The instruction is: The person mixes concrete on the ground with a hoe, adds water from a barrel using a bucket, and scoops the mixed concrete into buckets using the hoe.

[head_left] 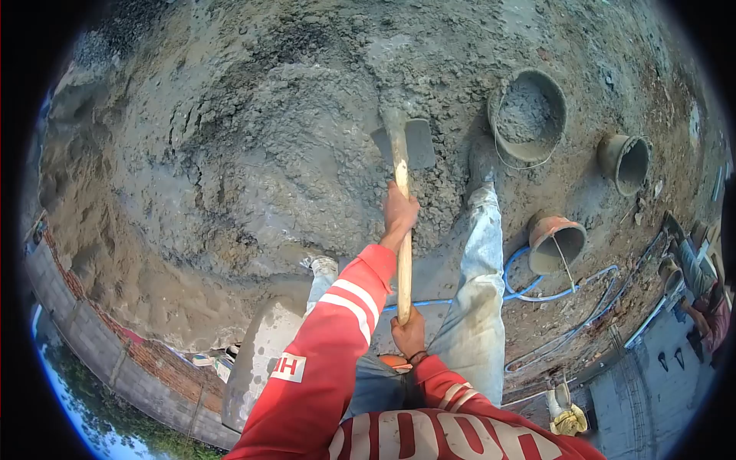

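Observation:
Both my hands are wrapped round the wooden handle of a hoe. My left hand grips it partway up, its arm reaching across from the left in a red sleeve. Lower down, near the handle's butt end, my right hand is closed round the wood. The hoe's grey metal blade rests on wet grey concrete mix, which spreads broadly ahead and to the left. Part of the blade is hidden behind the handle.
A bucket holding grey mix stands beyond my right foot. Two more buckets, one grey and one reddish, lie tipped to the right. A blue hose curls along the ground. Another person is at far right.

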A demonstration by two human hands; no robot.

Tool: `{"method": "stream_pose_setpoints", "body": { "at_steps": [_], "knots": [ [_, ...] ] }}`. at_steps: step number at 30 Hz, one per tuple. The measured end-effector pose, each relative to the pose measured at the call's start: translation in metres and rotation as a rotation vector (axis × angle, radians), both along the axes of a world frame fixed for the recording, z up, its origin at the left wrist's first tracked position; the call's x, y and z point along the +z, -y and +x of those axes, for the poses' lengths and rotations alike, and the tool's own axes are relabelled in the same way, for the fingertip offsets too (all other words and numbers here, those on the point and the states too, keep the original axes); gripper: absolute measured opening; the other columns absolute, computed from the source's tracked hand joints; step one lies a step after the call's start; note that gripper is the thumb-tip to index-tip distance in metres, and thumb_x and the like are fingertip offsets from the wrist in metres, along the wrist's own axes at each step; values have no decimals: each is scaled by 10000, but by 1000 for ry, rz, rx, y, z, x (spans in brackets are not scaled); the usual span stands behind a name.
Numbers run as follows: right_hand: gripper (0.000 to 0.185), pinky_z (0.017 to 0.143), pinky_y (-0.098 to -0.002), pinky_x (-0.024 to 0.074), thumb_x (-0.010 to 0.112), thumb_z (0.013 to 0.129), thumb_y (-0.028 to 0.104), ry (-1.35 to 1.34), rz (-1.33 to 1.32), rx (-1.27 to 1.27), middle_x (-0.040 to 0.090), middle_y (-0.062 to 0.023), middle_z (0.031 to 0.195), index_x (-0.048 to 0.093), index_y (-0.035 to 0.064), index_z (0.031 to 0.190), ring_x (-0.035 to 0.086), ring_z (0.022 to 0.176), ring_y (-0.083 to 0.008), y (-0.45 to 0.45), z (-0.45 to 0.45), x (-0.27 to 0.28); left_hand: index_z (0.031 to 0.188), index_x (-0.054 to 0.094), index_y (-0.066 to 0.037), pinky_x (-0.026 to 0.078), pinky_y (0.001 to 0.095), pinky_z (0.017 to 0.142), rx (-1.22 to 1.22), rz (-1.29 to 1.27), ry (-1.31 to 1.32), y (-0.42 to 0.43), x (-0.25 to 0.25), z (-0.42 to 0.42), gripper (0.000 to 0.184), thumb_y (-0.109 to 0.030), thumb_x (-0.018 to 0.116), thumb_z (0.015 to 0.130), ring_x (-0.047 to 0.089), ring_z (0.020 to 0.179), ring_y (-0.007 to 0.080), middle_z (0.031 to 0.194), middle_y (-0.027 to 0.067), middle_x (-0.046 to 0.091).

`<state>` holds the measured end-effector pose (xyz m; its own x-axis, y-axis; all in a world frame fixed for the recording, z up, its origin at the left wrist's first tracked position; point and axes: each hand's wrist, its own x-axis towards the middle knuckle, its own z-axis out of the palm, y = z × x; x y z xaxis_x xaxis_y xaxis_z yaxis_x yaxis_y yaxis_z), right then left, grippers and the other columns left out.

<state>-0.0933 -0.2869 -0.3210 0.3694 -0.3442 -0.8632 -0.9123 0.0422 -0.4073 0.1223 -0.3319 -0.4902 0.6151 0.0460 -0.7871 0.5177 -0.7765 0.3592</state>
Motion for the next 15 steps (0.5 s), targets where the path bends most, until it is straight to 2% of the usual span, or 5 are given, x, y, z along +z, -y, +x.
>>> {"method": "stream_pose_setpoints", "body": {
  "at_steps": [2, 7, 9, 12, 15],
  "knots": [
    [206, 661, -393, 490, 629, 740, 39, -48, 157, -154, 608, -151, 716, 594, -5, 938, 612, 685, -270, -27, -37, 11, 1187, 476, 29, 533, 507, 845, -11, 177, -228, -41, -25, -61, 448, -126, 653, 806, 656, 994, 444, 1018, 303, 664],
    [239, 659, -427, 495, 636, 749, 70, -169, 260, -12, 618, -189, 728, 604, 0, 975, 621, 700, -344, -19, -22, 34, 1223, 456, 0, 537, 497, 845, 78, 269, -160, -104, -6, -71, 485, -132, 657, 802, 654, 969, 470, 1010, 302, 667],
    [243, 642, -501, 502, 651, 764, 108, -27, 134, 120, 643, -260, 753, 590, 12, 979, 629, 718, -479, -21, -25, 22, 1188, 445, -11, 572, 457, 683, 216, 192, -78, -104, -7, -33, 438, -110, 654, 816, 697, 791, 398, 894, 245, 673],
    [367, 665, -551, 504, 677, 749, 106, 109, -76, 355, 654, -248, 754, 559, 39, 1090, 640, 736, -464, 33, 47, -25, 1092, 384, -59, 462, 280, 387, 468, -240, 90, -50, 21, 77, 322, -40, 630, 884, 523, 474, 120, 679, 35, 515],
    [468, 642, -544, 517, 699, 726, 106, 205, -327, 519, 666, -226, 751, 544, 27, 1161, 653, 710, -448, 105, 159, -71, 1024, 418, -17, 479, 282, 406, 513, -420, 194, 18, 4, 176, 251, -46, 625, 884, 525, 490, 126, 675, 40, 516]
  ]
}}
